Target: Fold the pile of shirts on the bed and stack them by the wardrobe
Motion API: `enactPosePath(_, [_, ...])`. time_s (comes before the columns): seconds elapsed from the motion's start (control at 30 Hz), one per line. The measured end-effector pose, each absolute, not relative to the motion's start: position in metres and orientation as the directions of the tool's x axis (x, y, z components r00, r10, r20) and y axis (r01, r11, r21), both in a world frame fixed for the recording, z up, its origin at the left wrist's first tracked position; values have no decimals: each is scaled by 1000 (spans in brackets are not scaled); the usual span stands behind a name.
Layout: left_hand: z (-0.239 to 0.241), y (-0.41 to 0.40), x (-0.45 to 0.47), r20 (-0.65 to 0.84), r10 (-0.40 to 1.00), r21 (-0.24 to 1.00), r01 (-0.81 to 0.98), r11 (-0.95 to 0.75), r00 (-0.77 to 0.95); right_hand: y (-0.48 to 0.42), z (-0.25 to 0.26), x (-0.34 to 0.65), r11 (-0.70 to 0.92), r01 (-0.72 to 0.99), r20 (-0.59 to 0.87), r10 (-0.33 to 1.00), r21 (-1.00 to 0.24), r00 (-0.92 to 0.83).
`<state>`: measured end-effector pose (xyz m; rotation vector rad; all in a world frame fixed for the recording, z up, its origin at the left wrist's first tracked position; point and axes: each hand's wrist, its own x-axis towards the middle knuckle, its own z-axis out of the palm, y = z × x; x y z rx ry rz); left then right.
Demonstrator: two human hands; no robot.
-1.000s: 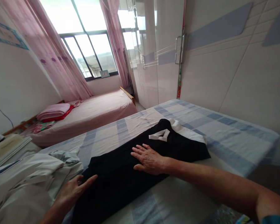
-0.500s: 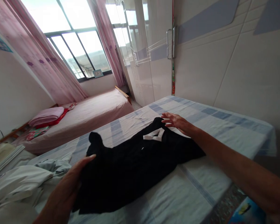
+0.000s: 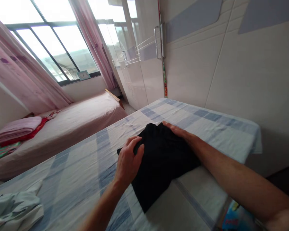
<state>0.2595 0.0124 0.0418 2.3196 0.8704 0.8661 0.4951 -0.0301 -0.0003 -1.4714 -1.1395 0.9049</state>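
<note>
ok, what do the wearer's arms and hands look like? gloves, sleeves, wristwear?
Bare, ungloved left hand and bare, ungloved right hand; no watch, bracelet or cable shows. Uncovered forearms; no sleeve visible in frame.

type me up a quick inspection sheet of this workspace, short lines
Surface: checked cloth, lightly wrinkled
Handled item: black garment, lying on the cloth
Clutter: pale clothes, crumpled, at lower left; blue item at lower right, partly out of view
Grips: left grip at the garment's left side, thumb and fingers apart; right grip at its far edge, whether closed is unclear
Cables: nothing seen
Surroundings: bed, window, clock on the sill, wardrobe
</note>
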Motion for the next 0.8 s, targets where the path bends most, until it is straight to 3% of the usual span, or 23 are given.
enactPosePath(0.1, [20, 2, 243, 393, 584, 364, 463, -808, 710, -27, 4, 500, -107, 77, -94, 984, -991, 154])
enactPosePath(0.2, [4, -15, 240, 305, 458, 196, 416, -888, 835, -24, 3, 514, -122, 299, -26, 952, -946, 305])
enactPosePath(0.27, [-3, -24, 243, 257, 389, 150, 361, -920, 885, -27, 4, 524, -211, 481, 46, 882, -851, 468])
enactPosePath(0.33, [-3, -27, 245, 231, 372, 161, 342, -926, 899, -33, 9, 528, -305, 603, 163, 785, -737, 597])
enactPosePath(0.4, [4, -22, 244, 246, 419, 205, 375, -904, 874, -41, 20, 518, -287, 694, 314, 734, -660, 602])
enactPosePath(0.5, [17, 1, 235, 354, 533, 250, 471, -846, 768, -49, 43, 480, -55, 859, 494, 798, -510, 345])
enactPosePath(0.6, [21, 34, 218, 435, 663, 334, 575, -747, 609, -44, 57, 448, 153, 897, 495, 865, -415, 82])
enactPosePath(0.7, [16, 66, 201, 384, 832, 502, 666, -552, 401, -25, 55, 451, -2, 883, 435, 870, -469, 233])
enactPosePath(0.8, [8, 86, 191, 290, 877, 579, 660, -479, 383, 1, 41, 476, -270, 844, 291, 853, -463, 433])
